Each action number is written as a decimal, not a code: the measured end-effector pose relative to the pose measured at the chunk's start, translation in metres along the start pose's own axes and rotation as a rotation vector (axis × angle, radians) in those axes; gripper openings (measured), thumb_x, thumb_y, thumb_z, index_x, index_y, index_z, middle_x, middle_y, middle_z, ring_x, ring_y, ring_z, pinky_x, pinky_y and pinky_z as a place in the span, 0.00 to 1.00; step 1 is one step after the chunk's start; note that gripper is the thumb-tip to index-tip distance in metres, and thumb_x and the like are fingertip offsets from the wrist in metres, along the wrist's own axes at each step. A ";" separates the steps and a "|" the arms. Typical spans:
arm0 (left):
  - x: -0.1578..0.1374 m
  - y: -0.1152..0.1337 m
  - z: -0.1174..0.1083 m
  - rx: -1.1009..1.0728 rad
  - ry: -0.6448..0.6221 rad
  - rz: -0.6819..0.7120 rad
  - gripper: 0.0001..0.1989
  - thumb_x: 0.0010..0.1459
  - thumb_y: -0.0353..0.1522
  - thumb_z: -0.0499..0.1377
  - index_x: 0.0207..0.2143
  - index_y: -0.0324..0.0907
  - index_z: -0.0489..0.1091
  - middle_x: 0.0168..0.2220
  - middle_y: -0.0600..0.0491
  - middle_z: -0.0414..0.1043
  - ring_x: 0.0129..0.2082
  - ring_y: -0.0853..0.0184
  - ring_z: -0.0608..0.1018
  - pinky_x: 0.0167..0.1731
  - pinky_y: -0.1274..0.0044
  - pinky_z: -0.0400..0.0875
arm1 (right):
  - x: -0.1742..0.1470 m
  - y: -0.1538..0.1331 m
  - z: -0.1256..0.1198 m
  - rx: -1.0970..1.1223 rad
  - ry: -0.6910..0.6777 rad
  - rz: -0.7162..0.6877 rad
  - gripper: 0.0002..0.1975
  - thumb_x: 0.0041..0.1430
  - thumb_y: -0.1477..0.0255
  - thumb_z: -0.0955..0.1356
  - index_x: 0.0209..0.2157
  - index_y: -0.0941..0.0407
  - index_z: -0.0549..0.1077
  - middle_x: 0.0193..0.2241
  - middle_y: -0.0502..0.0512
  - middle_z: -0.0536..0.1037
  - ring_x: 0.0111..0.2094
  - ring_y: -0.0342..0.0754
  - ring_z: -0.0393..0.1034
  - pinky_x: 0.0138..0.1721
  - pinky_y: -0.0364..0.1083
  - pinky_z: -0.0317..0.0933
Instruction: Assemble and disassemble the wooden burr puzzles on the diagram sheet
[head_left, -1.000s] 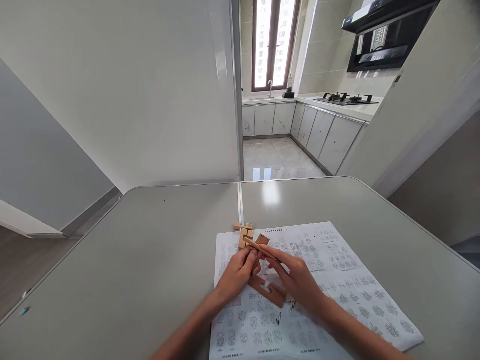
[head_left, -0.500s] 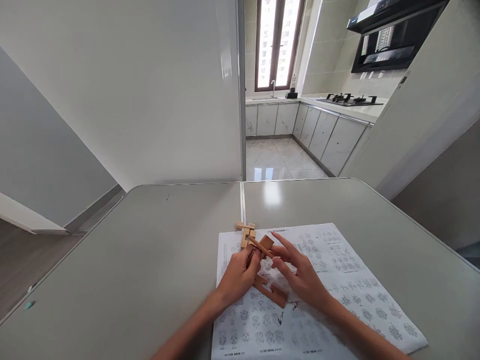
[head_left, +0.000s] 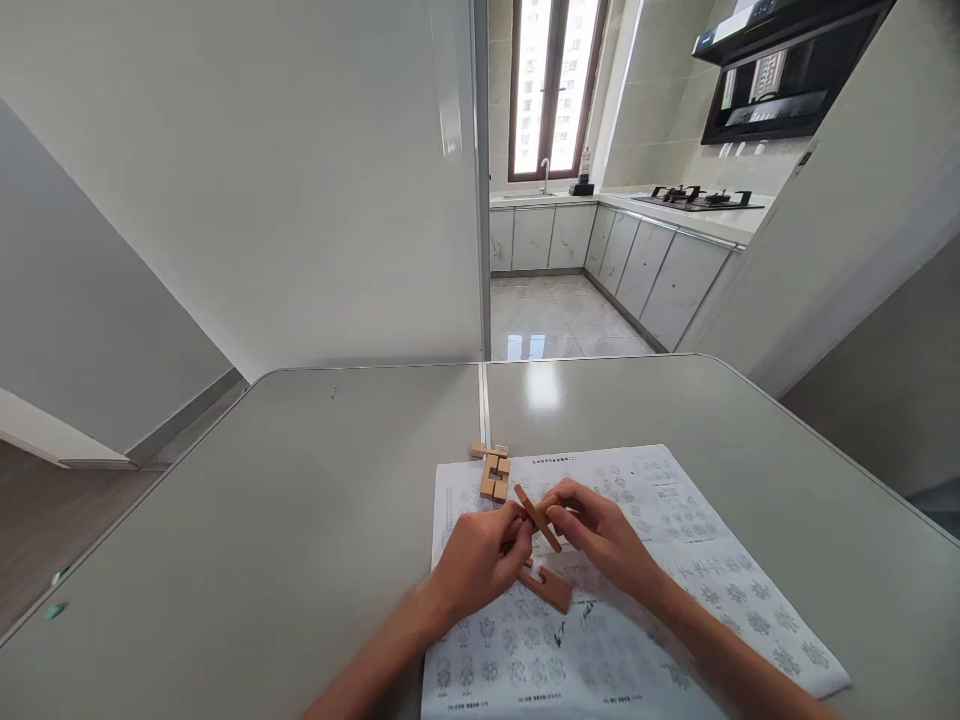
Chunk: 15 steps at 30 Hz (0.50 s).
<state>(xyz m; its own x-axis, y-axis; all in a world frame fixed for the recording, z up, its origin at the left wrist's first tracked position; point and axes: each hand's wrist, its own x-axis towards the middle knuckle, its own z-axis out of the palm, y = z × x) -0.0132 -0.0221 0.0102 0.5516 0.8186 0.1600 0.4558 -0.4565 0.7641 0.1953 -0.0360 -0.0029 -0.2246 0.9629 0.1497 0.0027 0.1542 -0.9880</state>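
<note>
Between my hands, wooden puzzle pieces (head_left: pixel 538 520) are held crossed, a flat strip slanting down to the right across another piece. My left hand (head_left: pixel 480 560) pinches them from the left with thumb and fingertips. From the right, my right hand (head_left: pixel 600 525) grips the far end of the crossing piece, its fingers closed. Fingers cover much of where the pieces meet. Below them a flat notched wooden piece (head_left: pixel 551 588) lies on the printed sheet (head_left: pixel 637 640), partly hidden by my left hand. Beyond my left hand, several small wooden blocks (head_left: pixel 495 478) sit close together at the sheet's upper left.
The sheet carries rows of assembly drawings and rests on a grey table (head_left: pixel 300 520) with a seam (head_left: pixel 484 405) down its middle. A small green bit (head_left: pixel 55 610) lies at the left edge. Past the table are a white wall and a kitchen with a stove (head_left: pixel 701 198).
My right hand has gone from spread fingers to a closed grip on the held pieces. The strip has turned steeper, and the blocks behind are less covered.
</note>
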 end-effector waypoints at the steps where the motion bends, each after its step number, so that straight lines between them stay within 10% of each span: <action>1: 0.000 0.000 -0.001 -0.008 0.000 -0.006 0.09 0.70 0.34 0.51 0.38 0.43 0.67 0.21 0.62 0.59 0.19 0.72 0.61 0.24 0.80 0.57 | 0.000 0.000 -0.001 0.026 0.010 0.016 0.15 0.69 0.56 0.68 0.38 0.53 0.77 0.34 0.54 0.77 0.32 0.47 0.70 0.34 0.46 0.66; 7: 0.002 -0.006 -0.004 0.135 0.143 0.005 0.16 0.62 0.36 0.62 0.50 0.43 0.64 0.27 0.61 0.66 0.24 0.70 0.70 0.27 0.78 0.64 | 0.004 0.015 -0.011 0.193 0.157 0.097 0.16 0.68 0.55 0.69 0.39 0.54 0.76 0.28 0.51 0.74 0.28 0.45 0.64 0.33 0.46 0.62; 15: 0.002 -0.023 0.006 0.584 0.071 0.405 0.17 0.59 0.44 0.68 0.30 0.42 0.69 0.35 0.51 0.73 0.38 0.60 0.74 0.42 0.68 0.70 | 0.011 0.033 -0.018 0.366 0.310 0.131 0.17 0.61 0.55 0.74 0.42 0.54 0.78 0.38 0.55 0.77 0.34 0.46 0.66 0.34 0.45 0.62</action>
<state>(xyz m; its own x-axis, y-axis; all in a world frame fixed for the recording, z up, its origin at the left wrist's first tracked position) -0.0185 -0.0123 -0.0109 0.7186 0.5572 0.4161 0.5356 -0.8251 0.1799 0.2101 -0.0166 -0.0332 0.0552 0.9981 -0.0271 -0.3433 -0.0065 -0.9392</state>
